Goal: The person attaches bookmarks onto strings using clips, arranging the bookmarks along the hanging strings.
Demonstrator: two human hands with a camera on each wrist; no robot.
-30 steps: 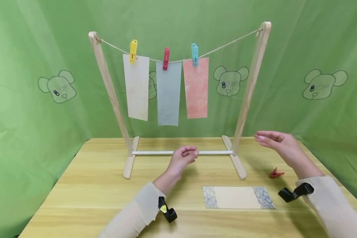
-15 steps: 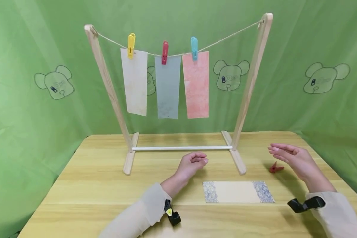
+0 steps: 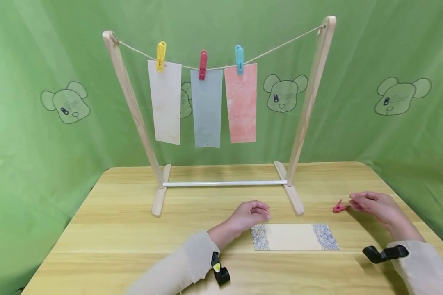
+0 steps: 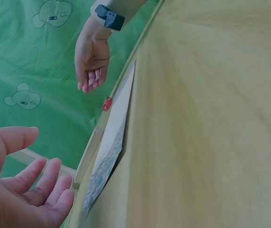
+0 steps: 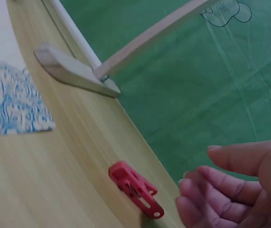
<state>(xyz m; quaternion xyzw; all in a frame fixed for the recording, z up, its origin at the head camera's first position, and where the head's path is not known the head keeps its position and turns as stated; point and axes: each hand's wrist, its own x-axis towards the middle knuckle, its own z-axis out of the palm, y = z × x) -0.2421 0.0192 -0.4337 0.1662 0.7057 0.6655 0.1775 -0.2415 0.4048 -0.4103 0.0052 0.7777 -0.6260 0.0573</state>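
Note:
A red clothespin [image 3: 340, 207] lies on the table, and my right hand [image 3: 375, 208] hovers just to its right, fingers loosely bent with a gap to the thumb. In the right wrist view that clothespin [image 5: 135, 190] sits apart from the fingertips. A cream card with blue lace-patterned ends [image 3: 291, 237] lies flat in front of me. Above its left end is my left hand [image 3: 249, 216], holding nothing; the left wrist view shows its thumb and fingers [image 4: 45, 183] apart.
Behind, a wooden stand [image 3: 310, 106] carries a string. White [image 3: 166, 106], grey-blue [image 3: 206, 110] and pink [image 3: 241, 104] cards hang there from yellow [image 3: 160, 56], red [image 3: 203, 64] and light blue [image 3: 239, 59] clothespins. A white rod [image 3: 225, 183] joins the stand's feet.
My right hand has come down and to the right, close beside the red clothespin. My left hand has moved right and toward me, over to the lace-patterned card's left end.

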